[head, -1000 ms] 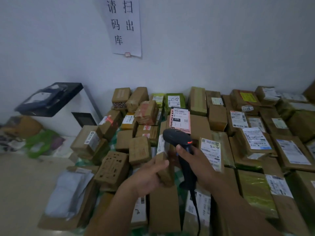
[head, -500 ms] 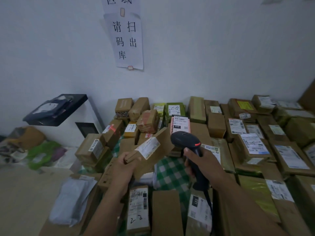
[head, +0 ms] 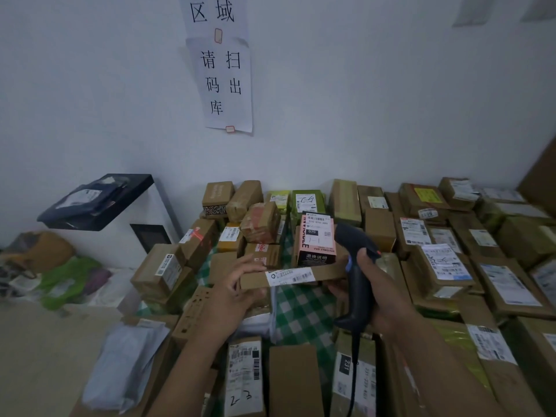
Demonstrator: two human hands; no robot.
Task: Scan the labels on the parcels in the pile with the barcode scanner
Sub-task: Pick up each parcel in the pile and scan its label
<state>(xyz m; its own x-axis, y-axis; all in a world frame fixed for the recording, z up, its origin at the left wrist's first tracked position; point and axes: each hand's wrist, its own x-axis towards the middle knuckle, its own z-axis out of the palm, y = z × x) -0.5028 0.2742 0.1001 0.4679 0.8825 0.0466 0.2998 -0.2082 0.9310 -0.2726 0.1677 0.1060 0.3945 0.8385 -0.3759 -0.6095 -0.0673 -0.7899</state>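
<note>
The left hand (head: 233, 291) pinched one end of the slim parcel (head: 326, 272), the right hand (head: 386, 299) gripped the barcode scanner (head: 357, 281) at its other end, and, as a pink box (head: 317, 240) stood just beyond both hands, the scanner could read that label by mistake.

The plain white wall (head: 361, 100) has white paper signs with black writing (head: 224, 82) stuck on it. On the left stands a white boxy machine with a black top (head: 114, 236), by the pale floor (head: 45, 341).
</note>
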